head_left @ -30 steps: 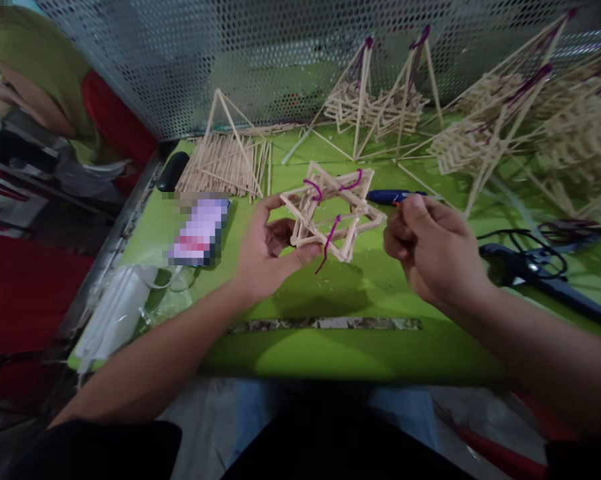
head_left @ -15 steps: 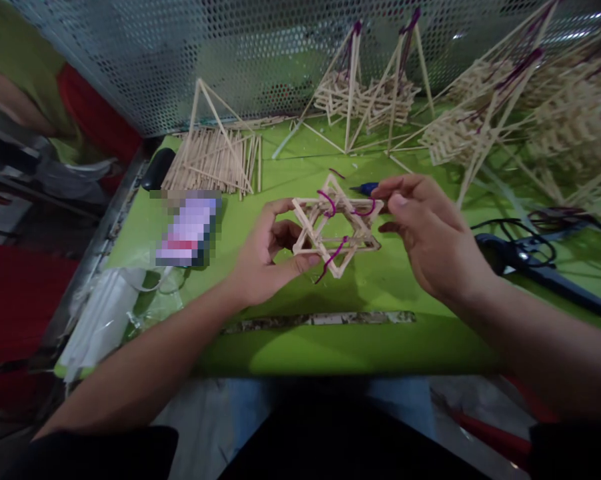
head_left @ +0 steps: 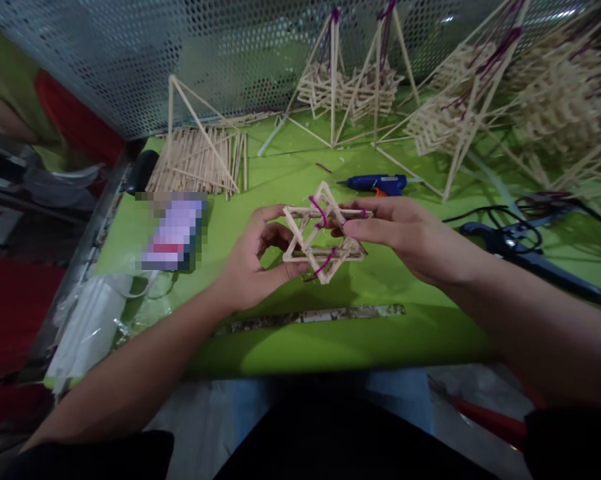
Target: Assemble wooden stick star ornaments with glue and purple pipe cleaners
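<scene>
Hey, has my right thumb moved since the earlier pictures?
Yes: against the blue glue gun, the thumb of your right hand has moved left and toward you, onto the stick star.

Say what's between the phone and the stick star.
In the head view: the left hand, holding the stick star, then a stretch of green table toward the phone.

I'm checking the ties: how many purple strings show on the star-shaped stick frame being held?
3: an upper-left string, a right string by the right hand, and a lower string. Others may be hidden.
</scene>
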`<state>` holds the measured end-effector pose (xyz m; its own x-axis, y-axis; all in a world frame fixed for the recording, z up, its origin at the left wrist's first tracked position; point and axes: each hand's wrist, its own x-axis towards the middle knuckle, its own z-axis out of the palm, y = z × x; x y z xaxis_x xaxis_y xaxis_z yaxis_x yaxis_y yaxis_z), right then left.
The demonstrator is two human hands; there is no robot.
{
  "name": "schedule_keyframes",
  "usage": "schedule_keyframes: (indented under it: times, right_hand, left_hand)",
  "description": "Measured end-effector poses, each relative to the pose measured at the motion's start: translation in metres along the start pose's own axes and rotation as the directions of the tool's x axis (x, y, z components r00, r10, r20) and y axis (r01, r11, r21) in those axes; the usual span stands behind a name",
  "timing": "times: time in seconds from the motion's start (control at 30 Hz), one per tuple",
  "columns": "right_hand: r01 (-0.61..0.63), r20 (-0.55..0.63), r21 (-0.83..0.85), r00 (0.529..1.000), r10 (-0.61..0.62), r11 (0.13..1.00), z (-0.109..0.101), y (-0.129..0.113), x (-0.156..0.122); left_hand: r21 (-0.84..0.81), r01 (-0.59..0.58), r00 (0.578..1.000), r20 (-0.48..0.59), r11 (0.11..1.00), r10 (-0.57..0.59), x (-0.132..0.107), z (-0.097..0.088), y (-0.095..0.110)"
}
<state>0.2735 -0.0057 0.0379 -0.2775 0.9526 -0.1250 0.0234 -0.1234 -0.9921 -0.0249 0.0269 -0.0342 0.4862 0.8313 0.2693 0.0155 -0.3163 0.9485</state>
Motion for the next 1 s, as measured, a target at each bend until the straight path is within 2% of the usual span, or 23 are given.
schedule_keyframes:
  times: [0.2,0.37,0.53,0.7,0.87,1.0]
  right_hand:
    - [-0.013,-0.039,-0.03,0.999,0.012,0.999,0.001,-0.002,0.001]
    - [-0.016,-0.073,-0.038,0.997,0.013,0.999,0.003,0.002,0.002]
    - [-0.01,-0.089,-0.071,0.996,0.004,0.997,0.007,0.01,0.0]
    - [-0.009,-0.087,-0.167,0.996,-0.005,0.986,0.018,0.015,-0.005]
    - [0.032,-0.093,-0.251,0.994,-0.057,0.967,0.026,0.016,-0.011]
    - [0.066,-0.114,-0.313,0.988,-0.107,0.947,0.029,0.017,-0.014]
  left_hand:
    - [0.041,0.01,1.0,0.024,0.999,-0.011,-0.001,-0.002,0.004]
    - [0.031,-0.027,0.995,0.1,0.999,0.024,-0.005,-0.002,0.009]
    - [-0.045,0.126,0.99,0.063,0.991,-0.123,-0.007,0.001,0.019]
    - [-0.081,0.294,0.955,-0.01,0.952,-0.296,-0.006,0.005,0.028]
    - [-0.078,0.359,0.929,-0.064,0.93,-0.364,-0.005,0.008,0.039]
    - [-0.002,0.406,0.91,-0.086,0.914,-0.404,-0.004,0.008,0.049]
